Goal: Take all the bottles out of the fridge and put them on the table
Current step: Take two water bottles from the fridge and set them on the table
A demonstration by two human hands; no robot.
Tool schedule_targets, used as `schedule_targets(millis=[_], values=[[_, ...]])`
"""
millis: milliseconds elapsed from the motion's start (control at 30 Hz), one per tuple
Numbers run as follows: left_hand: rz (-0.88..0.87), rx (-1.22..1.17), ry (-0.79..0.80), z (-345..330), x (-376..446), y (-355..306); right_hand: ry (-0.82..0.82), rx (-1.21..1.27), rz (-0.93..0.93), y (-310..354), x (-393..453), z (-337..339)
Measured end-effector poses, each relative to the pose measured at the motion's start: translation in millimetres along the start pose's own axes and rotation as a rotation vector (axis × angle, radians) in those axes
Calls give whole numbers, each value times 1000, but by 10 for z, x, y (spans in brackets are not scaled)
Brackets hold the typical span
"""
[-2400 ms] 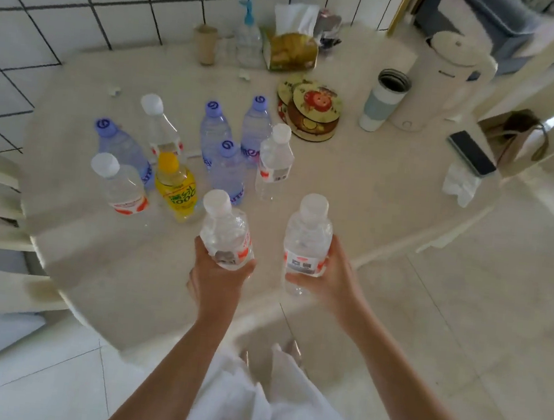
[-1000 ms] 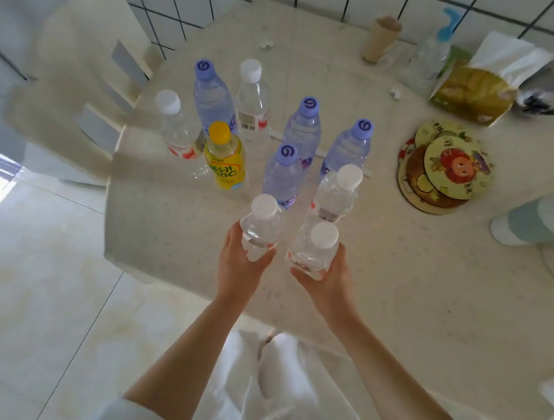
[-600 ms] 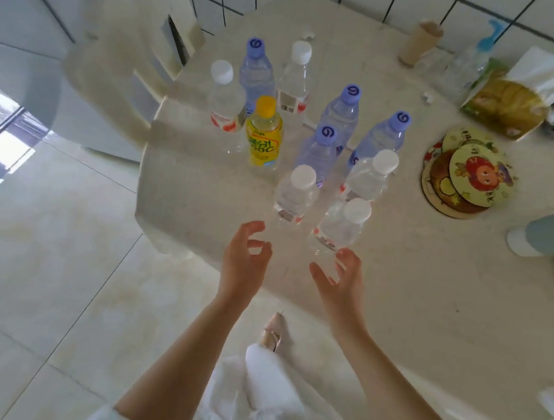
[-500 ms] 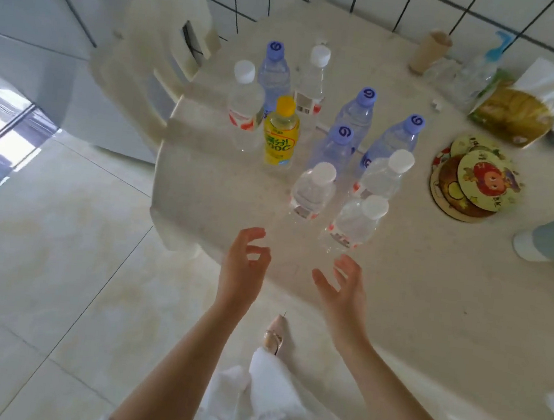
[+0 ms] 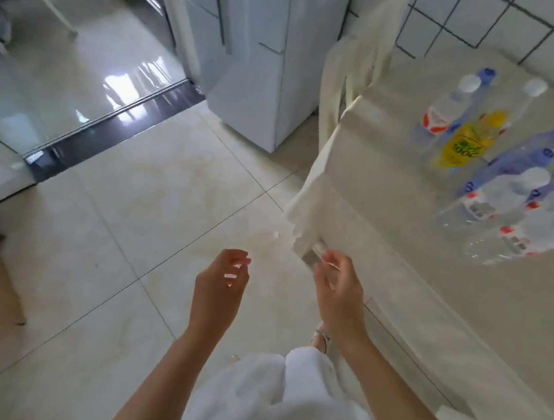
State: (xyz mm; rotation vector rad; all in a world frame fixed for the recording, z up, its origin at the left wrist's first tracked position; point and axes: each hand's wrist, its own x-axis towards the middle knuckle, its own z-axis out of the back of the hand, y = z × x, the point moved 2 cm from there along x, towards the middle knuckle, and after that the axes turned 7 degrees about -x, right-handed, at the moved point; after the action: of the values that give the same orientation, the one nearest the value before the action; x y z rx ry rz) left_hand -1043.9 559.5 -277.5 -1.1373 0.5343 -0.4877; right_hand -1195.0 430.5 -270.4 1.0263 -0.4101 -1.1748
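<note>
With both bottles set down, the hands hang empty over the floor.
Left hand and right hand loosely spread, now clear of the table; the view has swung toward the fridge.

A home kitchen: white fridge against a tiled wall, glossy floor tiles, dining table, chair.

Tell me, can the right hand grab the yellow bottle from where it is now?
Probably not without stepping back. The right hand is empty at the table corner, and the yellow bottle stands far across the top, with clear bottles in between.
</note>
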Motion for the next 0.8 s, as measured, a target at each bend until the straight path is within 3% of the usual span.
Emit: schedule_targets(millis=[167, 400, 633, 800], values=[[43, 38, -137, 952, -178, 319, 212, -30, 117, 487, -275, -777], [63, 114, -314, 1784, -58, 515, 425, -140, 248, 984, -321, -1551], [101, 108, -377, 2458, 747, 675, 509, -207, 343, 1548, 89, -2405], [141, 101, -331, 2937, 1556, 634, 591, -286, 387, 2092, 529, -2989]])
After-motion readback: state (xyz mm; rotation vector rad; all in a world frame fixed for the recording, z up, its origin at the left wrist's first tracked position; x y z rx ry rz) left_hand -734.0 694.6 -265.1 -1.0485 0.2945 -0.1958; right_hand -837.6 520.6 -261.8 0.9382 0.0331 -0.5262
